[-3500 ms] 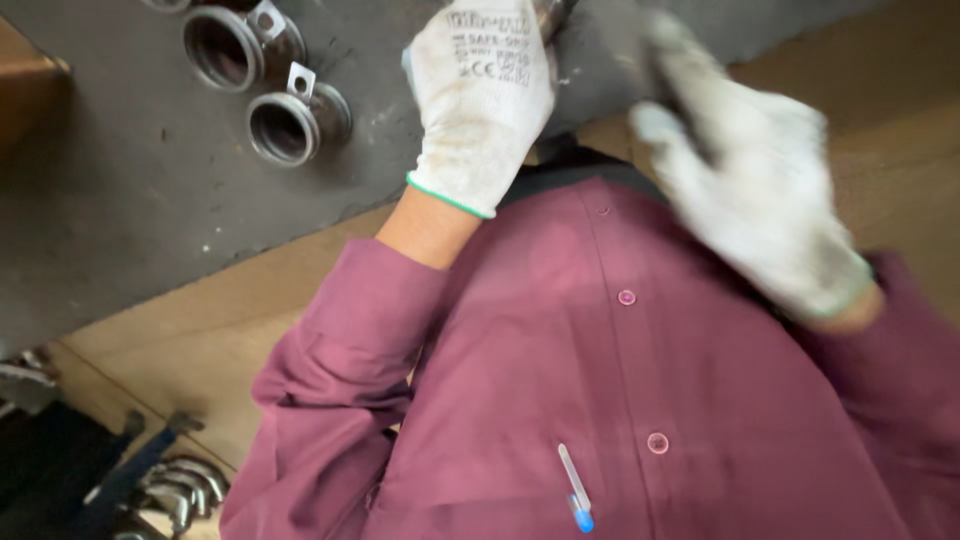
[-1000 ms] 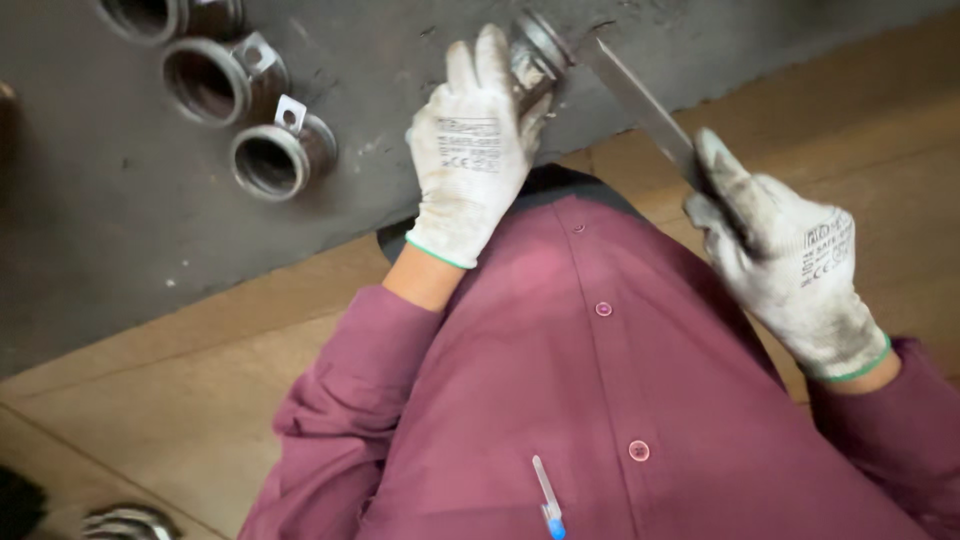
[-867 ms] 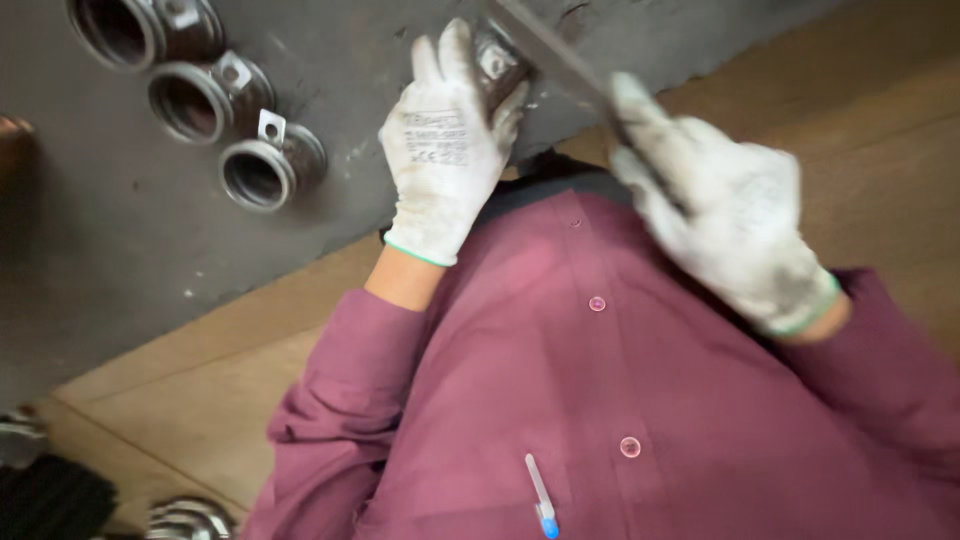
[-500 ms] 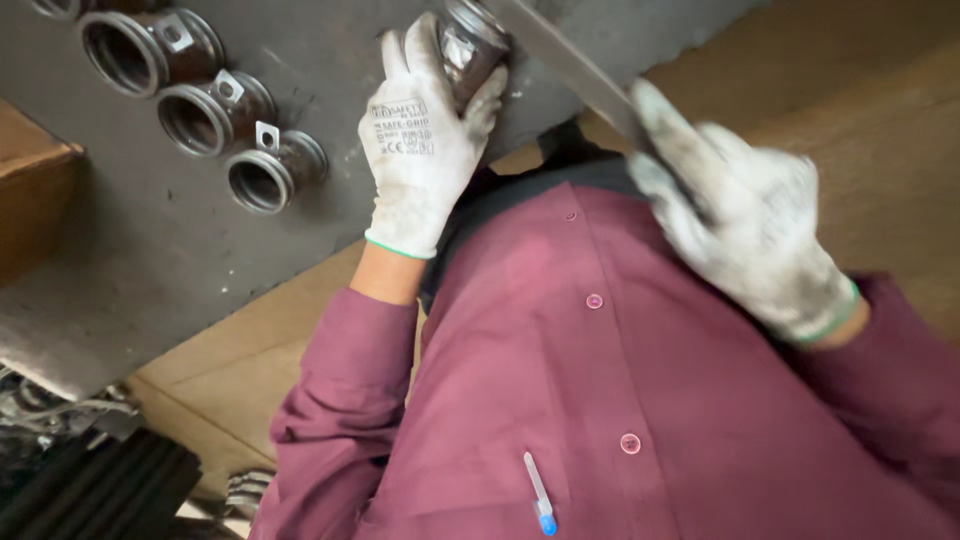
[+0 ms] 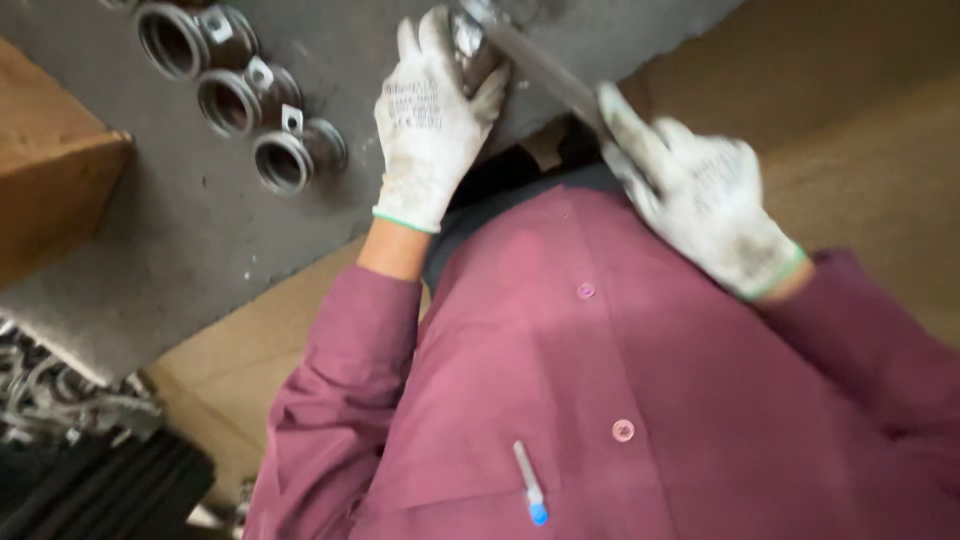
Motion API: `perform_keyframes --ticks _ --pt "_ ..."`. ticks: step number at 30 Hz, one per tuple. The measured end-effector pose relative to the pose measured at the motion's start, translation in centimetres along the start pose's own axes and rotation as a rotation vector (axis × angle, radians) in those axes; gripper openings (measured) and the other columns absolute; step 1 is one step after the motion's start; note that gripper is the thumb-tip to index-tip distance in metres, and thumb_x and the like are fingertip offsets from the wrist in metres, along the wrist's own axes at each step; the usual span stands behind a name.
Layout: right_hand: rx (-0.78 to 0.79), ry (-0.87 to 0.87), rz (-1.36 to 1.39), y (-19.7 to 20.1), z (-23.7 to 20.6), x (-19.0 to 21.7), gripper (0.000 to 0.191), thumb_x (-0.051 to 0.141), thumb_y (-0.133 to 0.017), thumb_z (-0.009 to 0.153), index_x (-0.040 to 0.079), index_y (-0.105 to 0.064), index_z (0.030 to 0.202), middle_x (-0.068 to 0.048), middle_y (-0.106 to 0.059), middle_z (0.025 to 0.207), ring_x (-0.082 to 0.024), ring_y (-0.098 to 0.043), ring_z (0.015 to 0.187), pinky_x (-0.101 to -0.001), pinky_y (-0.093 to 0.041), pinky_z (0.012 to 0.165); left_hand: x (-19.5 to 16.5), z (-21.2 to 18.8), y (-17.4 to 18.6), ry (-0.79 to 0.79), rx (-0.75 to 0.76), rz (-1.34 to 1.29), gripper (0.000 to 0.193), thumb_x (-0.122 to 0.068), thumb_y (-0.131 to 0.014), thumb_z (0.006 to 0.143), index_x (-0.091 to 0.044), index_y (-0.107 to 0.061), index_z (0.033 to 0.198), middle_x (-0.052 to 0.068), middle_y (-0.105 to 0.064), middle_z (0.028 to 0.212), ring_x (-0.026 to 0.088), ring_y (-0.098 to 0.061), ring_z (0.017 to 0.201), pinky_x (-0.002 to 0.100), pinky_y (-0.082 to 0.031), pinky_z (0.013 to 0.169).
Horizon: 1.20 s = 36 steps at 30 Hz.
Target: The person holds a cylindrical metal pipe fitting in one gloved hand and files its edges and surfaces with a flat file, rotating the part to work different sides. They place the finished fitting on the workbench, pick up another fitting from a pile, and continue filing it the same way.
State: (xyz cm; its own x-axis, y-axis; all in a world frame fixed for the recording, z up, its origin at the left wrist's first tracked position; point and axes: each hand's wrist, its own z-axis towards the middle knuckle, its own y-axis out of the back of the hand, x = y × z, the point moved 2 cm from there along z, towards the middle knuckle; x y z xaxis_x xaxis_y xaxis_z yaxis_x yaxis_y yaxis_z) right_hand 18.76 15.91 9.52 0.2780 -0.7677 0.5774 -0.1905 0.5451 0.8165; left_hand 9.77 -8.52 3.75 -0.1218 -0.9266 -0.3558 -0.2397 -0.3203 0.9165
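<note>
Three metal ring fittings (image 5: 240, 100) in row on counter (image 5: 150, 260). One fitting (image 5: 470, 45) in gloved left hand (image 5: 430, 120). One flat file (image 5: 545, 70) in right hand (image 5: 700, 190). One pen (image 5: 530, 485). Two shirt buttons (image 5: 622, 430).

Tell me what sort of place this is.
Probably a metal workshop. Gloved left hand grips a metal fitting on a grey workbench; right hand works a file on it. Three more ring fittings lie nearby.
</note>
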Motion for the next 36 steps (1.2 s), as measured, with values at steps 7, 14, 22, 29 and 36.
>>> perform_keyframes --ticks 7,14,22,29,36 --pt "-0.128 0.039 -0.183 -2.1 -2.6 0.8 0.047 0.011 -0.073 0.108 0.009 -0.057 0.153 -0.003 -0.056 0.083 -0.02 -0.057 0.064 -0.0347 -0.046 0.058 0.4 -0.3 0.4 -0.015 0.023 -0.04 0.068 -0.042 -0.083 0.089 -0.005 -0.048 0.134 0.021 -0.058 0.121 0.042 -0.07 0.093 0.05 -0.058 0.076" --pt "-0.176 0.009 -0.258 -4.9 -1.8 3.8 0.052 0.012 -0.073 0.108 0.012 -0.054 0.156 -0.005 -0.055 0.083 -0.021 -0.056 0.062 -0.0347 -0.046 0.058 1.7 -0.7 0.2 -0.053 0.028 -0.1 0.062 -0.04 -0.081 0.09 -0.003 -0.05 0.129 0.022 -0.058 0.124 0.042 -0.071 0.094 0.049 -0.058 0.077" --pt "-0.208 0.009 -0.227 -7.3 0.0 5.8 0.061 0.014 -0.071 0.104 0.012 -0.046 0.16 -0.008 -0.062 0.09 -0.026 -0.061 0.066 -0.039 -0.047 0.059 3.1 -0.5 -0.1 -0.135 -0.025 -0.114 0.043 -0.042 -0.08 0.09 -0.004 -0.066 0.103 0.018 -0.071 0.095 0.039 -0.072 0.086 0.048 -0.058 0.072" --pt "-0.304 0.054 -0.146 -9.3 -0.5 5.1 0.041 0.009 -0.075 0.108 0.012 -0.054 0.143 -0.009 -0.065 0.09 -0.028 -0.065 0.074 -0.0403 -0.05 0.063 3.5 0.1 -0.8 -0.156 -0.01 -0.011 0.046 -0.051 -0.074 0.087 -0.005 -0.077 0.085 0.02 -0.074 0.079 0.039 -0.072 0.078 0.049 -0.057 0.071" --pt "-0.286 -0.03 -0.007 -9.4 -1.4 6.5 0.054 0.005 -0.067 0.105 0.007 -0.051 0.156 -0.009 -0.063 0.089 -0.028 -0.064 0.075 -0.0389 -0.052 0.068 4.8 0.8 -1.6 -0.139 0.106 0.047 0.054 -0.058 -0.066 0.091 -0.006 -0.078 0.084 0.022 -0.073 0.079 0.039 -0.072 0.078 0.05 -0.056 0.073"
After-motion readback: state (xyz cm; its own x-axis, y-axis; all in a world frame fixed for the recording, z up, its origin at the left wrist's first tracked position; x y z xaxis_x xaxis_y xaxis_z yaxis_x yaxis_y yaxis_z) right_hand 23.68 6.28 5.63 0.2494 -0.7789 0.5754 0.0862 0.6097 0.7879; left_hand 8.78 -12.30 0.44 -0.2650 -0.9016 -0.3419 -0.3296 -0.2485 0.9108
